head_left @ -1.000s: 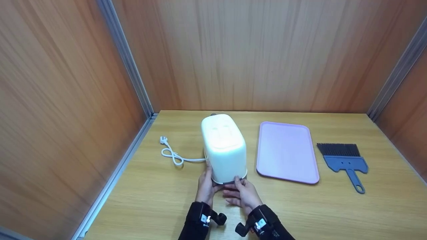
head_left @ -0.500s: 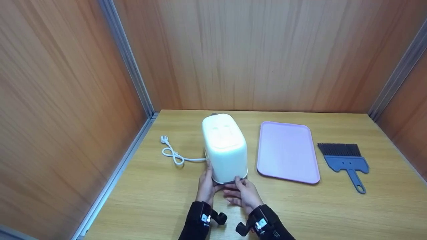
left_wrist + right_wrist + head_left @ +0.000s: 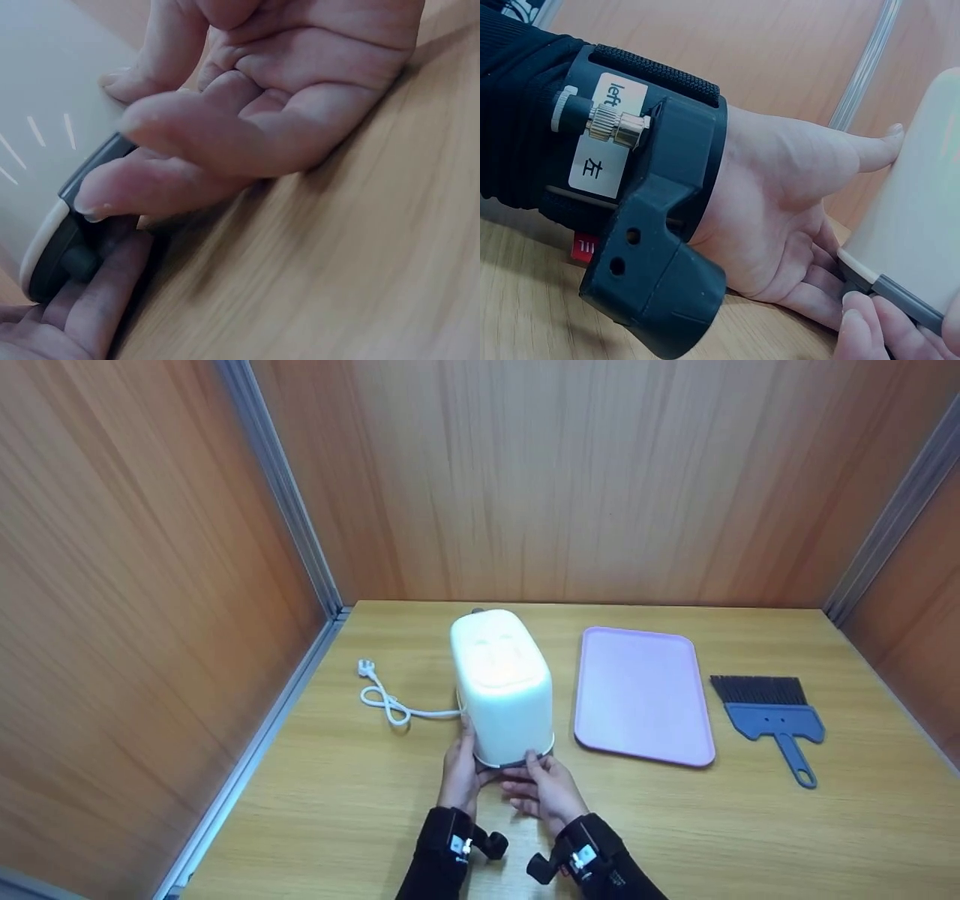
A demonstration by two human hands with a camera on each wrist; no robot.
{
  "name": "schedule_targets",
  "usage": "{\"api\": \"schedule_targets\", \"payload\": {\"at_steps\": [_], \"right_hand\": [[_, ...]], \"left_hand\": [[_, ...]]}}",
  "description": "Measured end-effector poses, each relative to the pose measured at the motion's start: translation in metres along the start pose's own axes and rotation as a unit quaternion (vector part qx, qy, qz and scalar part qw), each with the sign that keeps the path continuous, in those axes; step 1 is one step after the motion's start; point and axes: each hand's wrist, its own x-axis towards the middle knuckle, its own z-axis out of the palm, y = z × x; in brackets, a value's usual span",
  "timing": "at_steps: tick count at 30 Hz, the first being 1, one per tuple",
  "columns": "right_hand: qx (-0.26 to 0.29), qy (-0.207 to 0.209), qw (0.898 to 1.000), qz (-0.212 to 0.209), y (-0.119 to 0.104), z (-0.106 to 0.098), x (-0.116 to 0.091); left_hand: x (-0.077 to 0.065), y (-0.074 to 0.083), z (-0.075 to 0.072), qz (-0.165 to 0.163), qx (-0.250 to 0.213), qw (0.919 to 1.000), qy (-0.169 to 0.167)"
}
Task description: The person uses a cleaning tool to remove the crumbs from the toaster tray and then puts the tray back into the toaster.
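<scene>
A white toaster with rounded corners stands mid-table in the head view, its near end tipped up. My left hand holds its near left corner, thumb along the side and fingers under the base. A dark rubber foot shows beside those fingers in the left wrist view. At the near end, my right hand has its thumb on the white face and fingers at the lower edge. They meet a grey strip there. The underside is mostly hidden.
The toaster's white cord lies looped on the left, ending in a plug. Right of the toaster lies a pink tray. Farther right is a blue hand brush with black bristles. Wooden panels stand around the table.
</scene>
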Motion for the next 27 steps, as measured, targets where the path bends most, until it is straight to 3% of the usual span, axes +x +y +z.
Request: {"api": "schedule_targets", "payload": {"at_steps": [7,18,27], "right_hand": [[0.006,0.025,1.000,-0.013,-0.0001,0.0021,-0.0008],[0.015,0.010,1.000,-0.014,0.0008,0.0007,-0.0020],[0.016,0.007,1.000,0.000,-0.0005,-0.0003,-0.0024]], "left_hand": [[0.0026,0.0013,0.0010,0.011,0.004,0.9999,-0.011],[0.0020,-0.0005,0.0008,0.016,-0.008,0.9998,0.003],[0.0010,-0.0042,-0.0017,0.027,-0.005,0.9996,-0.006]]}}
